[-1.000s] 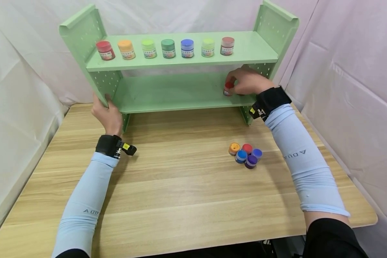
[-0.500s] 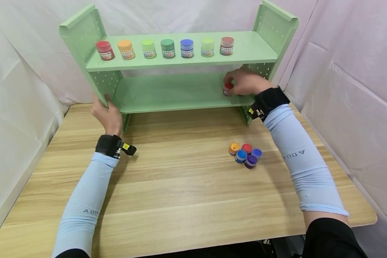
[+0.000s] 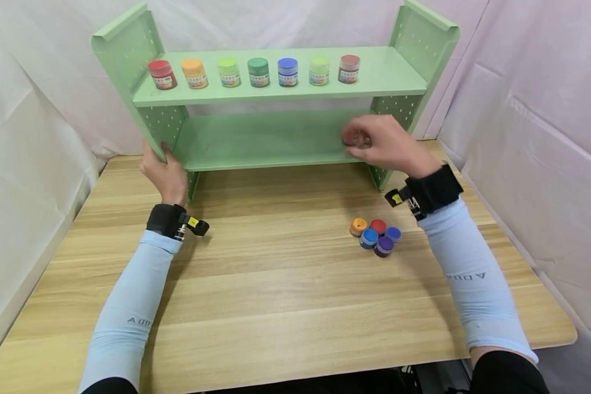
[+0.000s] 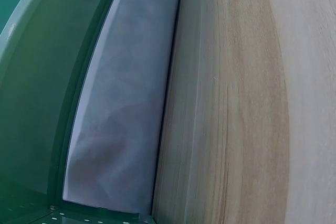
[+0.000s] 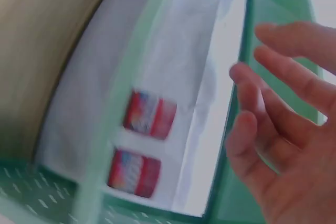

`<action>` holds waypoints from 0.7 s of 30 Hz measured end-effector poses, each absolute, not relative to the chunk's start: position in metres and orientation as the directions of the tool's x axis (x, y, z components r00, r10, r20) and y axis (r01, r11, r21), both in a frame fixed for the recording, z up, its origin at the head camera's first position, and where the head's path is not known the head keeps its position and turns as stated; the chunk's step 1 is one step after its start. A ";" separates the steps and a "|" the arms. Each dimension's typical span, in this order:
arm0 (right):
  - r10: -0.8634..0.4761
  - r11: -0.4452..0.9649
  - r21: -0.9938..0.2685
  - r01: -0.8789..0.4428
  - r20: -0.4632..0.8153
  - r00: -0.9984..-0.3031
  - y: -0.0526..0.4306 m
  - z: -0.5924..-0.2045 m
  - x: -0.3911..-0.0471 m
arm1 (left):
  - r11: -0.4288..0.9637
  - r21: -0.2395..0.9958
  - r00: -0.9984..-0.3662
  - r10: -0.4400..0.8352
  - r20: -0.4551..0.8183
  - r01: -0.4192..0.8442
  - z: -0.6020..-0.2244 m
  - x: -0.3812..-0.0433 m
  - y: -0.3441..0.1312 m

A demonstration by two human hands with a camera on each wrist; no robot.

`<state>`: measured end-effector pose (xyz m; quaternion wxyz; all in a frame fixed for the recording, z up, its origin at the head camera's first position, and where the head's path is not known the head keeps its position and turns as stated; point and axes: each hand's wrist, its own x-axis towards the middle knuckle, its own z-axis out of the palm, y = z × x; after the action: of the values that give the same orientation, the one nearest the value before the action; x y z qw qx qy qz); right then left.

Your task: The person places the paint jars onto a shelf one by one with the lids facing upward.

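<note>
On the left, my left hand (image 3: pixel 164 175) grips the side panel of the green two-tier shelf rack (image 3: pixel 256 142), thumb on its inner side. The left wrist view has the rack and tabletop but no fingers. My right hand (image 3: pixel 381 139) is in front of the lower tier's right end, fingers loosely bent and holding nothing. Two jars with red lids, one red-lidded jar (image 5: pixel 150 114) and a second red-lidded jar (image 5: pixel 134 173), stand side by side on that tier in the right wrist view, apart from the fingers (image 5: pixel 244 129). The hand mostly hides them in the head view.
Along the upper tier stands a row of several paint jars (image 3: pixel 259 73) with differently coloured lids. A cluster of several more jars, among them a purple-lidded jar (image 3: pixel 384 246), sits on the wooden table (image 3: pixel 256 284) in front of the rack. White cloth (image 3: pixel 532 137) hangs around the table.
My right hand has let go of the red-lidded jar on the lower tier and drawn back toward me. My left hand keeps its grip on the rack.
</note>
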<state>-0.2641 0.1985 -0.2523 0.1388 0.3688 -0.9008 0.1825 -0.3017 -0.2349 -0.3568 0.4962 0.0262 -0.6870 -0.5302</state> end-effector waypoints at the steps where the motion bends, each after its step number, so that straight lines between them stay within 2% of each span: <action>1: -0.630 0.640 -0.243 -0.729 0.377 -0.679 0.200 -0.256 -0.259 | 0.443 0.751 -0.503 -0.560 0.658 0.489 -0.357 -0.303 -0.236; 6: -0.697 0.582 -0.338 -0.740 0.262 -0.668 0.207 -0.280 -0.246 | 0.451 0.747 -0.497 -0.560 0.663 0.489 -0.358 -0.304 -0.236; 12: -0.701 0.630 -0.400 -0.666 0.076 -0.709 0.217 -0.311 -0.245 | 0.443 0.752 -0.503 -0.561 0.657 0.488 -0.358 -0.302 -0.235; 21: -0.693 0.688 -0.459 -0.562 -0.184 -0.697 0.220 -0.333 -0.251 | 0.452 0.738 -0.486 -0.559 0.672 0.500 -0.350 -0.294 -0.230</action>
<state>-0.2515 0.2198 -0.3331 -0.1744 0.3479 -0.9019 0.1874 -0.2940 -0.2299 -0.3500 0.5064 0.0215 -0.6852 -0.5230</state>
